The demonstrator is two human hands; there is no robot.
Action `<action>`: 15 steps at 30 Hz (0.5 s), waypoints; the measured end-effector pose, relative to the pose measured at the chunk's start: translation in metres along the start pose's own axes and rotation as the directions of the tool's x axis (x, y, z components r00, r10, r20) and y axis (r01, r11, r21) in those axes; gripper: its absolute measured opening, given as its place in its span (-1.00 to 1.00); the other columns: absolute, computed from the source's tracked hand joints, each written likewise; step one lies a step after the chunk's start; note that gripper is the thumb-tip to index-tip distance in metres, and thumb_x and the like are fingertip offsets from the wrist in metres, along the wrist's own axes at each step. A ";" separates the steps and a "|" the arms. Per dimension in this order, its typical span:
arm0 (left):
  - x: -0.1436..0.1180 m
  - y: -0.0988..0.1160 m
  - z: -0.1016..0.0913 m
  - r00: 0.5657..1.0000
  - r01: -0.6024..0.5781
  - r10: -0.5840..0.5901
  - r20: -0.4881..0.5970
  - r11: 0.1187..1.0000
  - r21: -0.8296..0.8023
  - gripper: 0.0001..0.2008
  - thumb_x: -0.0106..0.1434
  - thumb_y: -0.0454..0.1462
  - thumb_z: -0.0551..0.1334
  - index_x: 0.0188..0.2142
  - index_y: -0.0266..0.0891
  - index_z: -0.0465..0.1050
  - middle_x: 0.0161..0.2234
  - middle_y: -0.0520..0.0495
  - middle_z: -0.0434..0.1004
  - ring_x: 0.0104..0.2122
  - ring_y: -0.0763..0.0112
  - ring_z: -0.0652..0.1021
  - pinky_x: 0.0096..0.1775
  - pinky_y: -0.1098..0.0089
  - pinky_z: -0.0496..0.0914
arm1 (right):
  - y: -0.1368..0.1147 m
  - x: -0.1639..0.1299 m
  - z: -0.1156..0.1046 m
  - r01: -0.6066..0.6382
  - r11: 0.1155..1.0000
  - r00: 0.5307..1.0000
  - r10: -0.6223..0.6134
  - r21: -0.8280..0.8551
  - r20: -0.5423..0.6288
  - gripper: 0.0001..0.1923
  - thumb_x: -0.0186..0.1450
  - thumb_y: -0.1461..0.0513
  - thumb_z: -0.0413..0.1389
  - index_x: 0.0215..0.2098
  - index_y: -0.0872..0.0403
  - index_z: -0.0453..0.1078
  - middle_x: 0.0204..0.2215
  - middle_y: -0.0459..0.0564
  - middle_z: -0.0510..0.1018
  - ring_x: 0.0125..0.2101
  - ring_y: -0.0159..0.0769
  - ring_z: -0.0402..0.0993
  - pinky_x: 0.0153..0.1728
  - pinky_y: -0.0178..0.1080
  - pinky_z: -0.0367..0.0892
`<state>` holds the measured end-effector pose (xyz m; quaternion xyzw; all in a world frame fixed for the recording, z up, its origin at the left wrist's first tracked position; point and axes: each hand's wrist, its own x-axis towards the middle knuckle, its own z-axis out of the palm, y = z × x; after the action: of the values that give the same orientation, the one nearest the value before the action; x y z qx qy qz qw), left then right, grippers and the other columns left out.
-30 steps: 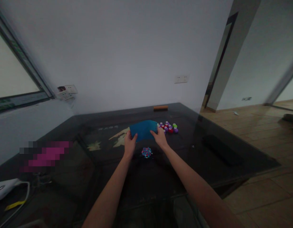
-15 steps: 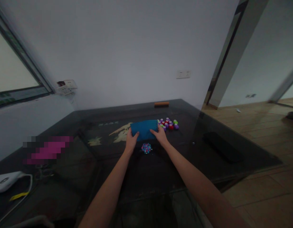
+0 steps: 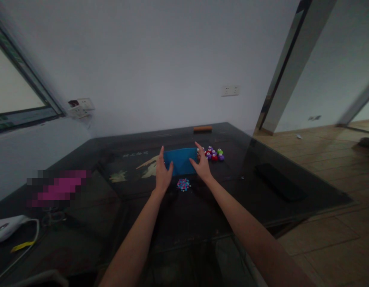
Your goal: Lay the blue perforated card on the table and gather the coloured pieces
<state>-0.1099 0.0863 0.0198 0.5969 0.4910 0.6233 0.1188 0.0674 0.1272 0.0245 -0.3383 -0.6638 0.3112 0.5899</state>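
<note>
Blue sheet (image 3: pixel 180 160) flat on dark glass table (image 3: pixel 262 199), far centre | left hand (image 3: pixel 162 175) spread, empty, at its left edge | right hand (image 3: pixel 202 166) spread, empty (at right edge) | coloured punches (image 3: pixel 212 154) just right | bead pile (image 3: pixel 183 184) near.

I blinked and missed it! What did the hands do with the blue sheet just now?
Both hands opened. The left hand and right hand had gripped the blue sheet by its near corners; now their fingers are spread and lifted, letting it go, and it lies flat on the table. The pile of small beads and the coloured punches stayed put.
</note>
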 end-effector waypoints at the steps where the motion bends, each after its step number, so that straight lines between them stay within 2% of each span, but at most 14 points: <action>1: 0.000 0.005 -0.001 0.999 -0.037 0.037 0.011 0.997 0.061 -0.34 0.20 -0.30 0.18 0.26 -0.06 -0.02 0.14 -0.19 0.24 0.01 0.19 0.39 0.04 0.17 0.27 | -0.005 -0.001 -0.001 0.059 0.996 0.998 -0.059 -0.060 0.007 -0.31 0.19 0.27 0.08 0.26 -0.03 0.00 0.16 0.05 0.27 0.11 -0.12 0.23 0.08 -0.06 0.17; 4: 0.000 0.014 -0.003 0.995 -0.095 0.088 0.043 0.972 0.216 -0.40 0.24 -0.33 0.12 0.25 -0.05 0.03 0.09 -0.18 0.28 0.00 0.17 0.39 0.04 0.15 0.26 | -0.014 -0.002 -0.003 0.233 0.949 0.972 -0.226 -0.212 0.056 -0.38 0.26 0.31 -0.03 0.27 -0.05 0.00 0.19 -0.01 0.22 0.17 -0.18 0.14 0.16 -0.06 0.06; 6: 0.000 0.016 -0.003 0.996 -0.084 0.075 0.045 0.968 0.237 -0.44 0.24 -0.34 0.11 0.23 -0.05 0.09 0.06 -0.18 0.30 -0.02 0.17 0.40 0.02 0.15 0.27 | -0.016 -0.002 -0.002 0.278 0.925 0.961 -0.266 -0.260 0.081 -0.43 0.27 0.33 -0.07 0.25 -0.03 0.05 0.17 0.00 0.26 0.15 -0.21 0.16 0.16 -0.08 0.05; 11: 0.000 0.014 -0.002 0.998 -0.050 0.045 0.033 0.982 0.182 -0.49 0.23 -0.36 0.11 0.17 -0.10 0.19 0.10 -0.17 0.28 0.01 0.16 0.37 0.03 0.15 0.26 | -0.013 -0.002 -0.001 0.251 0.924 0.968 -0.238 -0.289 0.082 -0.52 0.28 0.34 -0.10 0.15 -0.01 0.21 0.07 0.01 0.36 0.09 -0.18 0.23 0.13 -0.07 0.10; 15: -0.001 0.013 -0.003 1.000 0.007 -0.008 0.016 0.996 0.094 -0.46 0.21 -0.35 0.16 0.19 -0.10 0.16 0.11 -0.17 0.28 0.00 0.18 0.39 0.04 0.18 0.26 | -0.015 -0.002 -0.002 0.238 0.929 0.971 -0.226 -0.284 0.074 -0.55 0.28 0.34 -0.12 0.11 -0.03 0.25 0.01 0.02 0.39 0.04 -0.18 0.28 0.10 -0.06 0.15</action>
<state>-0.1067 0.0783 0.0293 0.6052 0.5210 0.5941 0.0969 0.0686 0.1174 0.0357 -0.3342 -0.7493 0.1452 0.5530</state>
